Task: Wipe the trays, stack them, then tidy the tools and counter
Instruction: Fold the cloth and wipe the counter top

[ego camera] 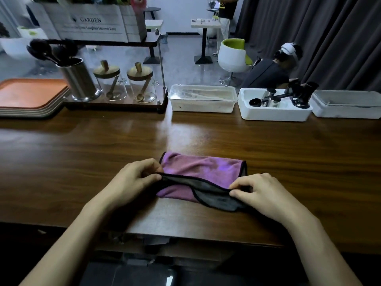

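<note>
- Head view: your left hand (134, 178) is curled, with thumb and fingers pinching the left end of the cloth's black-trimmed hem.
- Your right hand (259, 190) pinches the same hem at its right end, thumb against forefinger and the other fingers tucked under.
- Between your hands the cloth (198, 168) lies folded, purple face up. Its grey underside is turned out along the near flap you hold, and the hem runs from one hand to the other.
- It rests on the wooden counter (82, 162), close to the near edge and roughly in the middle.
- At the far left of the counter the orange trays (31, 96) sit in one stack, well apart from the cloth.
- Just right of the stack, a low dark shelf (115, 103) carries a steel canister (79, 81) with dark-headed utensils (47, 50) standing in it.
- Beside the canister stand a left jar (109, 85) and a right jar (142, 85). Both are glass with wooden lids, and each has a wooden spoon.
- On the shelf's upper level sits a whitewashed crate (90, 23) lettered GARDEN.
- Along the back right, three white bins stand side by side. The first bin (203, 106) has a clear lid, the middle bin (274, 114) is open with black and metal coffee tools (274, 98) in it, and the third bin (346, 112) is lidded.
- Beyond the counter, a person in a headset (272, 71) sits near a white and green chair (234, 54).
</note>
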